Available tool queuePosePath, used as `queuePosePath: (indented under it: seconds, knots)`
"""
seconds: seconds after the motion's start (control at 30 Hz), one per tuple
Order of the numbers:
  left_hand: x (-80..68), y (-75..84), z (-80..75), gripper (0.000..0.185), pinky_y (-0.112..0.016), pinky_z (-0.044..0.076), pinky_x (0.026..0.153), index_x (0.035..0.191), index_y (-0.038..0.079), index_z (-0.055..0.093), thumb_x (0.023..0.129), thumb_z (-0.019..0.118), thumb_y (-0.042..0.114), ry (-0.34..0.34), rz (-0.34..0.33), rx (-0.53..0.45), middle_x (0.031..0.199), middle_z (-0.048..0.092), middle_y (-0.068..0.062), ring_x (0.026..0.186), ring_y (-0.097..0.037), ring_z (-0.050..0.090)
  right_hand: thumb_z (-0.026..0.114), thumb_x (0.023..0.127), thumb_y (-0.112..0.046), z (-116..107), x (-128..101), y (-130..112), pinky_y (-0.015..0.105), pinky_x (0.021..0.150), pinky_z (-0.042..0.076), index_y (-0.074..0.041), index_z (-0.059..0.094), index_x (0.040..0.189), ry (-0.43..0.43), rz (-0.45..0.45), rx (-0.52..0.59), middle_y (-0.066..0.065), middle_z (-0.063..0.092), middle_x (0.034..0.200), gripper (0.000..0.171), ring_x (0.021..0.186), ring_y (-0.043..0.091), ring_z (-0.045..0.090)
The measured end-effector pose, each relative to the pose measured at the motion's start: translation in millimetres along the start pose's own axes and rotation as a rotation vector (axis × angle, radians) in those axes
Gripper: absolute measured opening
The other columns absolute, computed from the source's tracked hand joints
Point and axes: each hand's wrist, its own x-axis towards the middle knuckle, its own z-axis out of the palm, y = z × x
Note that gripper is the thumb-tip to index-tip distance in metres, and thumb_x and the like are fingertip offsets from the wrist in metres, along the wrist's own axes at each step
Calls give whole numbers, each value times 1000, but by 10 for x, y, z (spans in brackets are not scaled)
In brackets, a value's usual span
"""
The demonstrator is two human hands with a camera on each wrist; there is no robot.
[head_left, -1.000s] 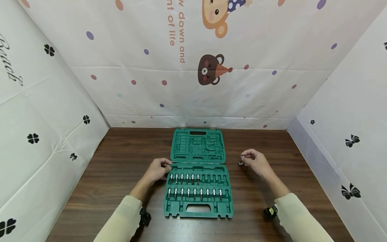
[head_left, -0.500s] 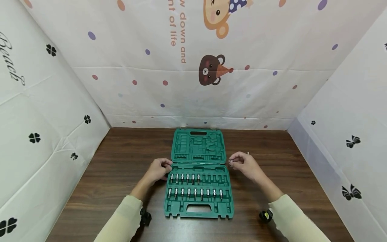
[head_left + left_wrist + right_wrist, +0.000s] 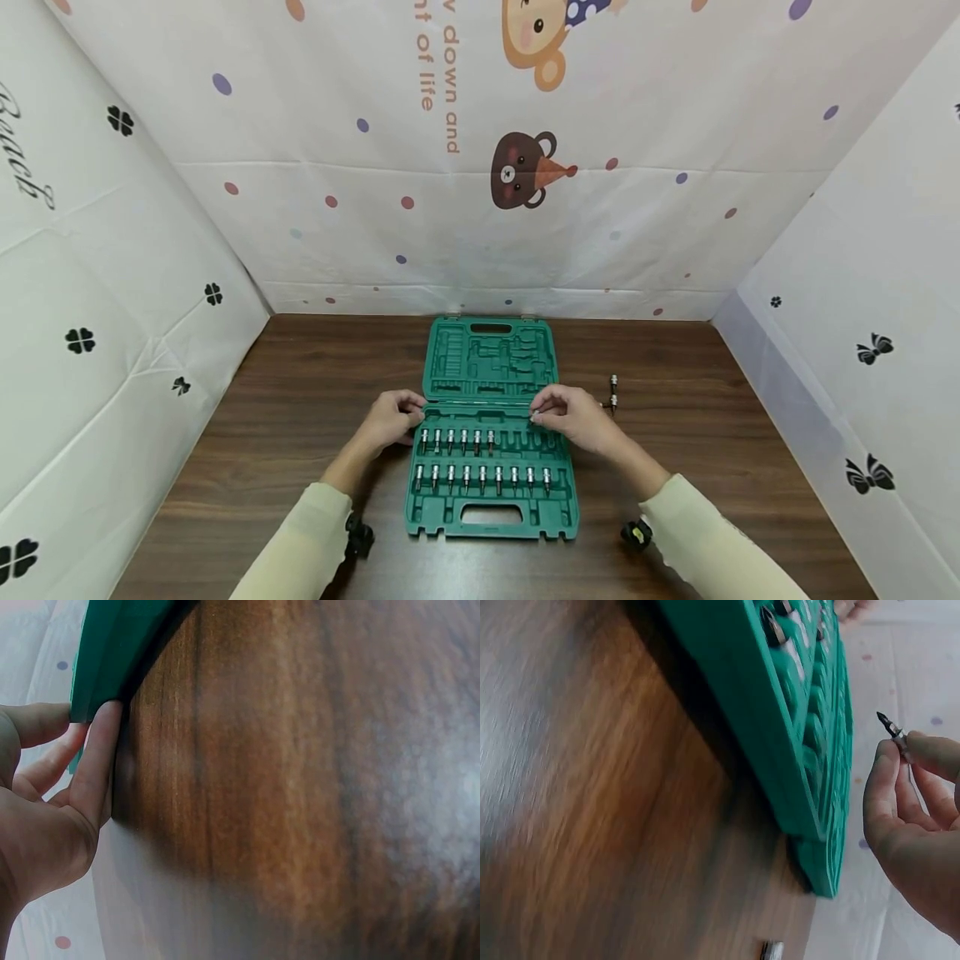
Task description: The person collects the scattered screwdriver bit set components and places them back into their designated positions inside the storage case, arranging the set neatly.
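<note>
An open green socket case [image 3: 491, 531] lies on the table with two rows of silver bit sockets [image 3: 483, 477] in its base. My left hand [image 3: 390, 419] grips the case's left edge near the hinge; in the left wrist view its fingers [image 3: 97, 761] meet the case wall [image 3: 112, 664]. Over the right part of the upper row, my right hand [image 3: 573, 415] pinches a bit socket between thumb and fingers. The right wrist view shows this bit socket [image 3: 896, 736], with a dark cross-shaped tip pointing away from the hand.
More bit sockets [image 3: 613, 392] lie on the wooden table [image 3: 322, 358], right of the case. The lid [image 3: 491, 358] lies folded back toward the rear cloth wall [image 3: 450, 250]. Several slots in the right half of the upper row hold nothing.
My right hand has moved left from the loose bit sockets to above the case, carrying one bit socket. The left hand has stayed at the case edge.
</note>
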Motion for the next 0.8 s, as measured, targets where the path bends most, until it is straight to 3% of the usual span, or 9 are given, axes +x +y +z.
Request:
queuePosePath:
  seconds: [0.43,0.8]
  knots:
    - [-3,9,-27,19,-40,62,65,118,1,68,102,60,2,-1,-4,8,106,62,-16,89,-24,63,72,98,-13,269,157,-42,26,75,59,-8,74,108,-101,-48,-104,0,73,102,11,91,14,68]
    - [5,8,-15,18,-41,62,65,118,1,68,102,60,2,-9,-2,11,106,61,-15,89,-24,63,76,95,-10,397,216,-91,22,75,57,-12,74,100,-89,-92,-271,-4,72,95,6,86,9,67]
